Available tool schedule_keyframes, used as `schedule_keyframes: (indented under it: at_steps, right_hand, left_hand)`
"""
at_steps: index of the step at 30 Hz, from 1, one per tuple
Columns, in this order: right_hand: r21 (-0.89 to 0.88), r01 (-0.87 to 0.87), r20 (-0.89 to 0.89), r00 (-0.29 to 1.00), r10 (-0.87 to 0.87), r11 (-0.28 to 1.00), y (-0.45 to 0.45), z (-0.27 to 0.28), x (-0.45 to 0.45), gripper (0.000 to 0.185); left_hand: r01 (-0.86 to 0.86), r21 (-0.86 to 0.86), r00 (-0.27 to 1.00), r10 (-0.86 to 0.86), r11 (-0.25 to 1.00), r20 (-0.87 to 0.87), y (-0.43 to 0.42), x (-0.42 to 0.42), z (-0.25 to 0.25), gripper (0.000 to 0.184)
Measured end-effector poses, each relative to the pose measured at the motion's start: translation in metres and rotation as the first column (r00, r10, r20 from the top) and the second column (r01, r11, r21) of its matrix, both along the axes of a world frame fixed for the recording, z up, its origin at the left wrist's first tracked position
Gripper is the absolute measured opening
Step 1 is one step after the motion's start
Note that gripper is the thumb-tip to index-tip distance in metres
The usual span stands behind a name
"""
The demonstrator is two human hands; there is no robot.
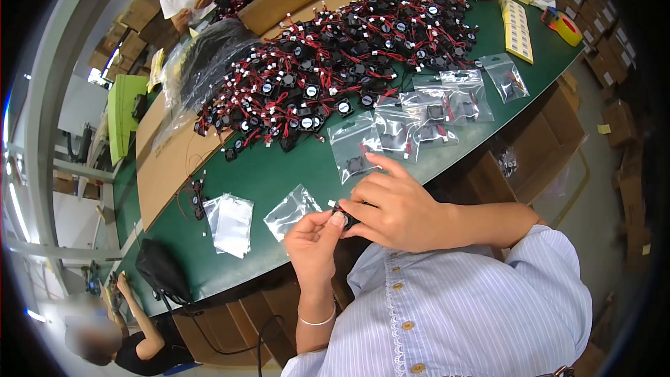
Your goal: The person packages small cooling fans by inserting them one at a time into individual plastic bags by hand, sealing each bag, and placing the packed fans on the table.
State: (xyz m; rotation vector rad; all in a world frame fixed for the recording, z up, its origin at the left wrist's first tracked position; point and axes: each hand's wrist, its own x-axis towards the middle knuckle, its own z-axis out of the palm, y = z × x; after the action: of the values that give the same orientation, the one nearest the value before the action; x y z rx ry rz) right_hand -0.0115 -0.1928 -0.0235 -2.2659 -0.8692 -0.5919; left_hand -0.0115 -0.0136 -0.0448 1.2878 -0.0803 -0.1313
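Near the table's front edge, my left hand and my right hand meet around a small black fan with a white connector showing at its upper left. My left thumb presses on its face, and the fingers of my right hand hold its other side. An empty-looking clear bag lies just beyond my left hand. Past my right hand lies a clear zip bag with a fan inside. A large heap of black fans with red wires spreads over the green table.
A stack of clear bags and a black pouch lie to the left. Several bagged fans, a label sheet and a tape dispenser are at the right. Other people sit at upper left and lower left.
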Motion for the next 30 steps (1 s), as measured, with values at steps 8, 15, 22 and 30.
schedule_keyframes:
  at_steps: [8, 15, 22, 30]
  right_hand:
    - [0.067, 0.035, -0.055, 0.998, -0.031, 0.997, -0.001, -0.004, 0.000, 0.027]
    - [0.105, 0.104, -0.042, 0.994, -0.100, 0.989, -0.010, 0.005, 0.006, 0.030]
    - [0.098, 0.078, -0.082, 0.994, -0.071, 0.992, -0.010, -0.002, 0.003, 0.029]
    - [-0.090, -0.076, -0.090, 0.994, 0.068, 0.993, -0.007, -0.021, 0.016, 0.022]
  left_hand:
    - [-0.020, 0.162, 0.999, 0.026, 0.987, -0.032, 0.002, -0.008, 0.005, 0.022]
    - [-0.277, 0.950, 0.822, -0.476, 0.144, 0.312, 0.058, 0.034, 0.026, 0.109]
    - [-0.088, 0.994, 0.811, -0.575, 0.060, 0.106, 0.053, 0.042, 0.023, 0.101]
    - [-0.142, 0.962, 0.739, -0.621, 0.234, 0.261, 0.052, 0.028, 0.002, 0.094]
